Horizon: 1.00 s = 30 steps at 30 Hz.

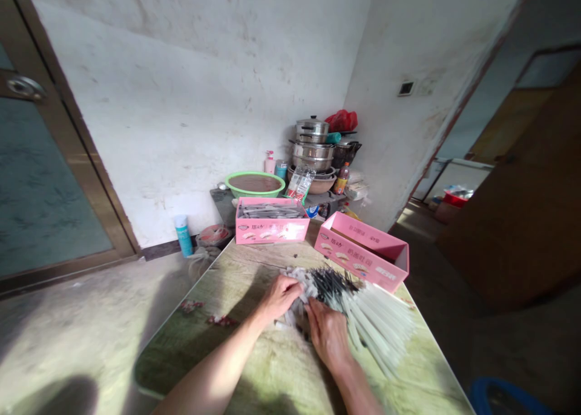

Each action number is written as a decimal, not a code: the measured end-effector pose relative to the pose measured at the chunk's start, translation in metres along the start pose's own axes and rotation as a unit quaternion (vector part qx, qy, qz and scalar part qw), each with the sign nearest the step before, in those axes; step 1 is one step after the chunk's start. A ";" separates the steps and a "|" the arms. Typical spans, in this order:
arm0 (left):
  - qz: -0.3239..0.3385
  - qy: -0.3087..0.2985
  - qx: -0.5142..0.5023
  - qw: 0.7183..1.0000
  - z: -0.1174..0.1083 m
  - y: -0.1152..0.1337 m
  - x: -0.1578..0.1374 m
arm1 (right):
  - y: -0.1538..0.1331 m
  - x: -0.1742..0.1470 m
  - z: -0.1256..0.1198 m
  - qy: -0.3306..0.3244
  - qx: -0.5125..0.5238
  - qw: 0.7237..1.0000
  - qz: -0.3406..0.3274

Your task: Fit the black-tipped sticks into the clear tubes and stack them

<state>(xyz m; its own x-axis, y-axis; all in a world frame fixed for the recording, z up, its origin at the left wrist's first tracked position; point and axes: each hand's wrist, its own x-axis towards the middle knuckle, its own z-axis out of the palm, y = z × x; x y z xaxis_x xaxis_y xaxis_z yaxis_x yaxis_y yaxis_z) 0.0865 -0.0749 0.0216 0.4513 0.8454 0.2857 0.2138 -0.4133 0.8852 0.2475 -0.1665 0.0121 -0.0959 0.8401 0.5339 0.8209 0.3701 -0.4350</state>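
On the table lies a heap of short whitish translucent pieces (pixel 297 312), with both hands at it. My left hand (pixel 282 295) is closed at the heap's left side, thumb against curled fingers; what it pinches is hidden. Close by on the right, my right hand (pixel 329 333) has its fingers bent and pressed together at the pieces' edge, and any small thing in them cannot be made out. Thin black sticks (pixel 333 282) lie just beyond it. Long pale translucent strips (pixel 381 324) fan out to the right, their upper ends meeting the black sticks.
A pink box (pixel 272 232) filled with greyish strips stands at the table's far edge. Another pink box (pixel 363 259) sits right of it, its visible inside dark. Behind are a green basin (pixel 255 191) and stacked steel pots (pixel 312 152). A blue rim (pixel 494 391) shows at lower right.
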 end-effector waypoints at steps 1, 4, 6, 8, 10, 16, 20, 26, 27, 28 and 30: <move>0.022 -0.011 -0.004 1.000 -0.003 0.002 -0.001 | 0.000 0.001 0.000 -0.019 0.066 0.997 0.032; 0.074 -0.046 -0.029 0.996 -0.011 0.007 -0.004 | 0.001 0.003 -0.002 -0.085 0.288 0.944 0.138; 0.102 -0.064 -0.021 0.993 -0.014 0.008 -0.004 | 0.002 0.003 -0.003 -0.113 0.402 0.888 0.193; 0.119 -0.073 0.008 0.990 -0.016 0.008 -0.004 | 0.002 0.004 -0.004 -0.128 0.466 0.846 0.224; 0.124 -0.082 0.035 0.988 -0.016 0.008 -0.005 | 0.003 0.003 -0.005 -0.140 0.494 0.824 0.238; 0.136 -0.084 0.103 0.982 -0.015 0.012 -0.006 | 0.003 0.004 -0.006 -0.161 0.441 0.854 0.224; 0.084 -0.045 0.094 0.991 -0.007 0.005 -0.004 | 0.001 0.002 -0.006 -0.069 0.198 0.974 0.084; -0.107 0.167 -0.021 0.980 -0.026 -0.019 0.011 | 0.010 -0.005 -0.008 0.068 -0.096 0.991 -0.063; -0.099 0.172 -0.003 0.980 -0.030 -0.021 0.012 | 0.012 -0.005 -0.008 0.079 -0.097 0.991 -0.057; -0.085 0.168 0.027 0.982 -0.033 -0.023 0.013 | 0.012 -0.004 -0.007 0.085 -0.090 0.991 -0.044; -0.048 0.145 0.106 0.983 -0.033 -0.024 0.012 | 0.014 -0.001 -0.005 0.085 -0.069 0.994 -0.013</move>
<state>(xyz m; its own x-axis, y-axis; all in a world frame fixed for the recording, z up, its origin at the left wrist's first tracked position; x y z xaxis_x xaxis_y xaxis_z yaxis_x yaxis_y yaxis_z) 0.0583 -0.0437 0.0161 0.1616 0.9320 0.3245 0.4321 -0.3625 0.8258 0.2617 -0.1645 0.0094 -0.0302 0.7473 0.6637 0.8900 0.3223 -0.3224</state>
